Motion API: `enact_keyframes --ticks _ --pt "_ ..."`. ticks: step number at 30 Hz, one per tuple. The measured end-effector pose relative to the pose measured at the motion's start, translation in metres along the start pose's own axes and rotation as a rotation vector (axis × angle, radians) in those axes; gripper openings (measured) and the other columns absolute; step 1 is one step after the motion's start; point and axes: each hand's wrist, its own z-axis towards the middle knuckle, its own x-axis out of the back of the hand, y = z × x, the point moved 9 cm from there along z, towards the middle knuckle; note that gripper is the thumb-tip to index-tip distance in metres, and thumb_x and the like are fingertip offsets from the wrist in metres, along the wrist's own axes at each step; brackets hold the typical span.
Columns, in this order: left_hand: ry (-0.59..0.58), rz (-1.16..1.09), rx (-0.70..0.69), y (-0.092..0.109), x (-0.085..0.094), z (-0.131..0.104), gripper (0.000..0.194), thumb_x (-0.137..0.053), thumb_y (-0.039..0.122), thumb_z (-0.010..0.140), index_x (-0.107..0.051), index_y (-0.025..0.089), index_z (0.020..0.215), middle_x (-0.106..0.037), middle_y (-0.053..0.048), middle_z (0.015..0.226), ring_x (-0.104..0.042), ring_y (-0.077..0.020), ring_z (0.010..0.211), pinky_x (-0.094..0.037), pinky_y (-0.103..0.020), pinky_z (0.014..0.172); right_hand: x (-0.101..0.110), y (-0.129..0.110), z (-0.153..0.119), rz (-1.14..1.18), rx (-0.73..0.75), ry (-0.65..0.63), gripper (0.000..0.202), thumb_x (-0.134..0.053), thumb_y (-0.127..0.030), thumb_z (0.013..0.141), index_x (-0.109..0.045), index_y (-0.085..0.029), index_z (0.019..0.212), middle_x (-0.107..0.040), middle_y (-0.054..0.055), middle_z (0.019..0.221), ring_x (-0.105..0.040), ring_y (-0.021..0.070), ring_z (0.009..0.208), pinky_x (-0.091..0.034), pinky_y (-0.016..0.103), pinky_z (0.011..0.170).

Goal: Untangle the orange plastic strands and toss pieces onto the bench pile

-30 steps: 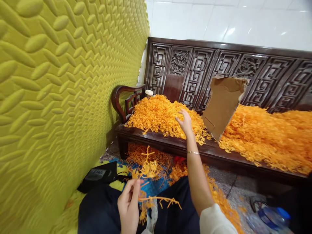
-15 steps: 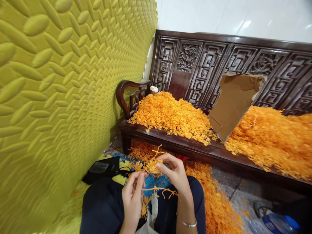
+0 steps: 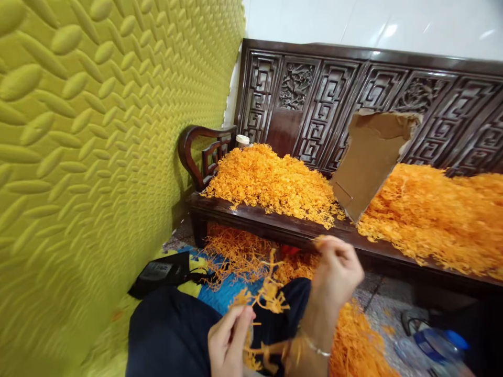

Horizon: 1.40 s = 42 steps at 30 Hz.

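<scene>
Low over my lap, my left hand (image 3: 231,337) is closed, thumb and fingers pinching a branching orange piece (image 3: 271,296) that looks like thin moulded plastic. More orange strands (image 3: 267,351) hang below it, partly blurred. My right hand (image 3: 338,269), with a bracelet at the wrist, is raised towards the front edge of the bench (image 3: 251,214), its fingers closed. A small orange bit (image 3: 319,241) shows at its fingertips. On the bench seat lies a heap of small orange pieces (image 3: 275,180), beyond both hands.
A cardboard sheet (image 3: 367,162) stands between that heap and a second orange heap (image 3: 440,220). Tangled orange strands (image 3: 239,251) lie under the bench, and more (image 3: 357,340) beside my leg. A black bag (image 3: 161,272), a plastic bottle (image 3: 432,345) and a yellow padded wall (image 3: 98,157) surround me.
My right hand has moved away from my left, up and to the right towards the bench. My left hand has shifted slightly right and down, still pinching the orange piece.
</scene>
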Motion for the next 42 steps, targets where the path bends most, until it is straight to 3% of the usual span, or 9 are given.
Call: enact_keyframes --ticks 3,7,10,12,16,20,23,33,42 --pt "0.067 -0.003 0.077 -0.013 0.016 0.003 0.031 -0.067 0.043 0.072 -0.066 0.016 0.059 -0.063 0.0 0.055 -0.057 -0.0133 0.052 -0.047 -0.017 0.053 0.016 -0.043 0.034 0.083 0.287 0.192 0.016 -0.069 -0.016 0.067 -0.053 -0.015 0.068 -0.054 -0.002 0.069 -0.054 0.0114 0.066 -0.044 0.026 0.061" --pt "0.111 -0.021 0.096 -0.017 0.025 0.016 0.033 -0.069 0.048 0.069 -0.069 0.016 0.065 -0.068 -0.003 0.062 -0.063 -0.017 0.06 -0.051 -0.019 0.059 -0.022 -0.068 0.092 0.109 0.513 0.22 0.02 -0.065 -0.019 0.075 -0.048 -0.017 0.086 -0.053 0.003 0.085 -0.056 0.0126 0.077 -0.048 0.026 0.064" --pt "0.133 -0.034 0.081 -0.011 0.025 0.024 0.032 -0.068 0.048 0.069 -0.068 0.016 0.066 -0.069 -0.004 0.065 -0.065 -0.0179 0.063 -0.052 -0.02 0.06 -0.094 -0.017 0.15 -0.165 0.28 -0.094 0.032 -0.055 -0.024 0.082 -0.043 -0.014 0.11 -0.045 0.013 0.12 -0.052 0.012 0.102 -0.044 0.028 0.087" --pt "0.13 -0.029 0.067 -0.005 0.024 0.028 0.031 -0.068 0.047 0.07 -0.068 0.016 0.066 -0.069 -0.004 0.064 -0.065 -0.0181 0.063 -0.052 -0.02 0.06 -0.125 0.028 0.161 -0.274 0.124 -0.283 0.05 -0.067 -0.021 0.071 -0.046 -0.008 0.115 -0.043 0.02 0.127 -0.05 0.0185 0.11 -0.041 0.034 0.092" --pt "0.123 -0.028 0.056 -0.001 0.024 0.036 0.026 -0.067 0.043 0.072 -0.069 0.017 0.07 -0.07 -0.003 0.067 -0.066 -0.0179 0.064 -0.052 -0.02 0.062 -0.129 0.06 0.105 -0.3 -0.018 -0.528 0.049 -0.073 -0.026 0.066 -0.056 -0.013 0.111 -0.055 0.014 0.12 -0.054 0.0227 0.108 -0.045 0.038 0.088" --pt "0.12 -0.039 0.058 -0.002 0.024 0.044 0.025 -0.066 0.042 0.073 -0.067 0.017 0.068 -0.071 -0.003 0.067 -0.067 -0.0179 0.065 -0.052 -0.019 0.062 -0.124 0.022 -0.025 -0.056 -0.084 -1.13 0.016 -0.059 -0.029 0.084 -0.066 -0.022 0.097 -0.065 0.006 0.104 -0.059 0.0188 0.101 -0.045 0.038 0.091" --pt "0.111 -0.035 0.043 0.0 0.023 0.047 0.024 -0.066 0.041 0.073 -0.066 0.017 0.066 -0.069 -0.001 0.062 -0.065 -0.0165 0.062 -0.05 -0.018 0.06 -0.112 -0.002 -0.081 -0.079 -0.005 -1.28 0.032 -0.069 -0.028 0.077 -0.064 -0.025 0.108 -0.062 0.006 0.108 -0.056 0.0193 0.103 -0.044 0.034 0.09" --pt "-0.051 0.076 -0.021 0.005 0.012 0.044 0.026 -0.061 0.037 0.078 -0.063 0.016 0.062 -0.06 0.001 0.053 -0.058 -0.0132 0.055 -0.046 -0.017 0.054 -0.102 0.009 -0.083 -0.251 0.002 -1.109 0.01 -0.069 -0.021 0.077 -0.064 -0.02 0.086 -0.052 0.0 0.075 -0.05 0.013 0.075 -0.04 0.026 0.07" --pt "-0.199 0.086 -0.151 0.019 -0.012 0.022 0.023 -0.058 0.033 0.082 -0.068 0.018 0.066 -0.067 -0.001 0.06 -0.062 -0.0147 0.055 -0.046 -0.019 0.053 -0.054 0.015 -0.051 0.086 -0.211 -0.384 0.013 -0.067 -0.018 0.073 -0.056 -0.017 0.066 -0.046 0.001 0.075 -0.043 0.0115 0.07 -0.034 0.023 0.06"
